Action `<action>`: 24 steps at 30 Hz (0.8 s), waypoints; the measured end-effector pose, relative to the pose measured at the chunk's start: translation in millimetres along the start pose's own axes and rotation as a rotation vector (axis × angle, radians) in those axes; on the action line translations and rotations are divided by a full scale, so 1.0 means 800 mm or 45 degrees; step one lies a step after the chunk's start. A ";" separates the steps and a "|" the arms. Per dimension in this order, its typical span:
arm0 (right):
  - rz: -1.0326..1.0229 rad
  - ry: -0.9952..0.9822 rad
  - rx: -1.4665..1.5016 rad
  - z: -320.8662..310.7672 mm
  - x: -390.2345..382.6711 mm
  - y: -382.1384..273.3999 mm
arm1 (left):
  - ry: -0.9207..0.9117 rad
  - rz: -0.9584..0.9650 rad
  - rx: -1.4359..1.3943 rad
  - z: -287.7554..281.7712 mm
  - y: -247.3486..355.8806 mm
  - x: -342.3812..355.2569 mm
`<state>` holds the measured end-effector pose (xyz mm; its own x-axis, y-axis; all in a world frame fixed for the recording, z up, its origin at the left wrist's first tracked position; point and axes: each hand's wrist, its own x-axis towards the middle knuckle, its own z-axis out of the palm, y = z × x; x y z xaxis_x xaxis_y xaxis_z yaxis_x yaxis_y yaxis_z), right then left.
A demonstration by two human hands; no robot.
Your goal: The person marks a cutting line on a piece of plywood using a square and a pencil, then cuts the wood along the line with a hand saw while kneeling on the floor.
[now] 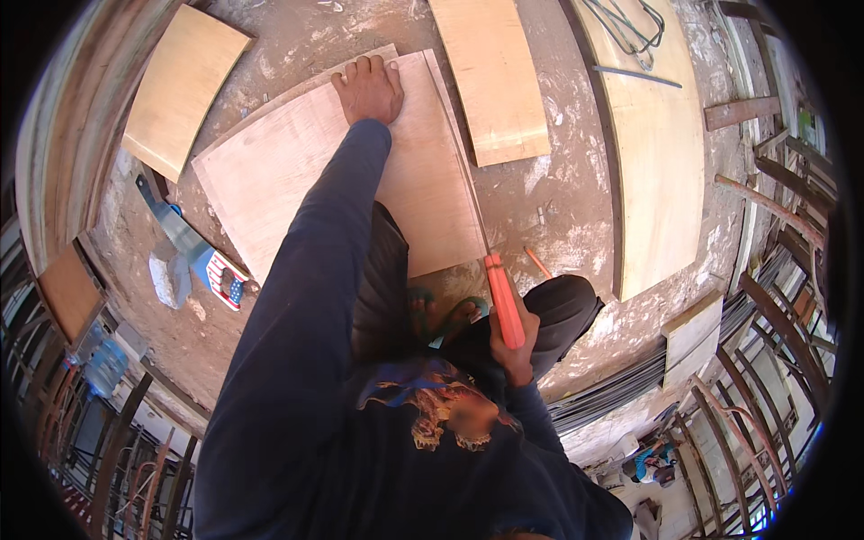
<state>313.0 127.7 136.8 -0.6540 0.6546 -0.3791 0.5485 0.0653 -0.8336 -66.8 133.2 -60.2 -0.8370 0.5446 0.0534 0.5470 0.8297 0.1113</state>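
Note:
My left hand [370, 88] lies flat near the far edge of a plywood sheet [288, 171], fingers stretched out and pressed on its face. A second sheet edge shows under its far side. In my right hand [516, 339] is the orange handle of a hand saw [506, 301], fingers wrapped round it. The handle points up to the sheet's near right corner. Its blade is seen nearly edge-on there and is hard to make out; a narrow strip runs along the sheet's right edge. An orange pencil-like stick [537, 262] lies on the floor beside my knee.
A second hand saw [184, 236] with a flag-patterned handle lies at the left. Loose plywood pieces lie at the far left [184, 90], far middle [493, 76] and right [661, 171]. Bent metal rods [630, 31] rest on the right board. A water bottle [106, 367] stands lower left.

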 end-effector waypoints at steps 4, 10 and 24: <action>-0.007 0.071 -0.112 0.041 0.134 0.001 | 0.022 0.019 -0.090 -0.009 0.009 0.005; -0.061 0.129 -0.082 0.060 0.129 0.012 | 0.047 0.022 -0.059 0.006 0.002 0.001; -0.163 0.157 0.143 0.103 0.262 -0.020 | 0.085 0.031 -0.127 0.002 0.008 0.001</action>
<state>124.2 201.8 37.2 -0.6422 0.7341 -0.2207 0.3987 0.0739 -0.9141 -64.2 139.1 -60.9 -0.8247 0.5521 0.1225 0.5653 0.7984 0.2072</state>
